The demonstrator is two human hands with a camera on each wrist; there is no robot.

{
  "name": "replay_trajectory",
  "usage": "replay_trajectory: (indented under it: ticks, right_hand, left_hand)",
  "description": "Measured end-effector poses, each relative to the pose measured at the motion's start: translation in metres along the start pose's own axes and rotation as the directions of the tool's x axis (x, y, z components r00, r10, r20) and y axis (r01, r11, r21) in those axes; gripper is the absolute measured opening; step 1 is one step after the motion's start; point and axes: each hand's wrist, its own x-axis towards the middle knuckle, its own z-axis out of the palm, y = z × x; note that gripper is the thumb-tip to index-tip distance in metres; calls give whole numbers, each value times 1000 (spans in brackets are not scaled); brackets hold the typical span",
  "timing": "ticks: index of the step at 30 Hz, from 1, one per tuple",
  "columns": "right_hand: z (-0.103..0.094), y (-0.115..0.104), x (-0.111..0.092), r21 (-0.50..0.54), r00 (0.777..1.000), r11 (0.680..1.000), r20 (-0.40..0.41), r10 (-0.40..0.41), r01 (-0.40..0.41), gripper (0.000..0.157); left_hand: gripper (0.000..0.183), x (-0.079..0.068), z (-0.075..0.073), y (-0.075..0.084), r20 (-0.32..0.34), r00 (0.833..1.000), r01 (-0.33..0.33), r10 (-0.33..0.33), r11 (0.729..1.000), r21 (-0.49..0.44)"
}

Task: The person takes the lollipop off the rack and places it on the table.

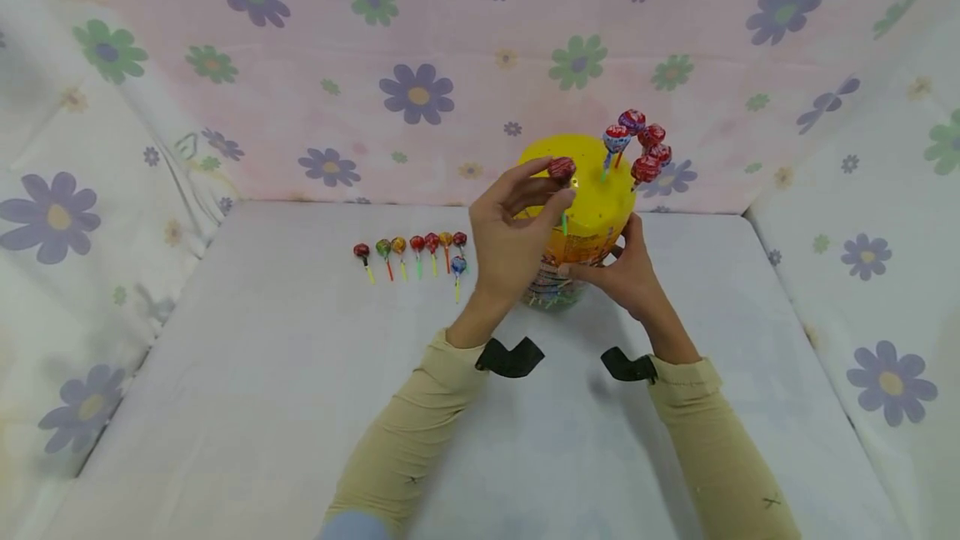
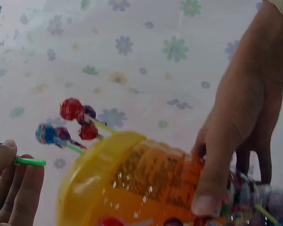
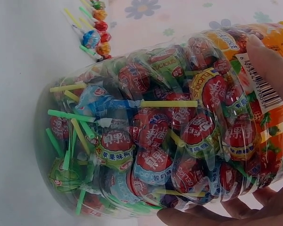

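Note:
A clear plastic jar (image 3: 146, 136) full of wrapped lollipops stands on the table, with an orange label (image 2: 155, 179) and a yellow lid (image 1: 557, 147). Several lollipops (image 1: 647, 167) stand with their sticks in the right side of the lid. My left hand (image 1: 510, 227) pinches a dark red lollipop (image 1: 561, 168), its green stick (image 2: 30, 161) pointing down over the near left part of the lid. My right hand (image 1: 628, 277) grips the jar at its label, thumb on the near side and fingers round the other side.
To the left of the jar, several lollipops (image 1: 417, 245) lie side by side in a row on the white table (image 1: 285, 373). One blue-wrapped lollipop (image 1: 458, 266) lies nearer than the row. A flowered cloth (image 1: 465, 32) hangs behind the table and along both sides.

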Motion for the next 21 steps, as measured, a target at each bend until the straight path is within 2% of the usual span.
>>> replay_trajectory:
  ticks: [5, 7, 9, 11, 15, 19, 21]
  right_hand:
    - [0, 2, 0, 2, 1000, 1000, 13, -15, 14, 98]
    - [0, 3, 1, 1, 1000, 1000, 17, -11, 11, 98]
    - [0, 3, 1, -2, 1000, 1000, 20, -6, 6, 99]
    - [-1, 3, 1, -2, 1000, 1000, 20, 2, -2, 99]
    - [-1, 2, 1, 5, 1000, 1000, 24, 11, -11, 101]
    - [-1, 2, 1, 10, 1000, 1000, 27, 13, -13, 101]
    - [-1, 2, 1, 9, 1000, 1000, 27, 11, -11, 101]
  left_hand:
    - [38, -10, -40, -18, -53, 995, 83, -82, 996, 14]
    - [40, -16, -57, -25, -59, 987, 149, -147, 988, 32]
    - [43, -23, -74, -32, -60, 971, 236, -233, 970, 52]
    - [45, -31, -91, -38, -64, 945, 325, -320, 941, 98]
    - [48, -48, -121, -54, -86, 879, 476, -468, 862, 174]
    - [48, -61, -143, -68, -97, 818, 574, -568, 788, 222]
    - [48, -65, -150, -74, -102, 792, 605, -601, 753, 260]
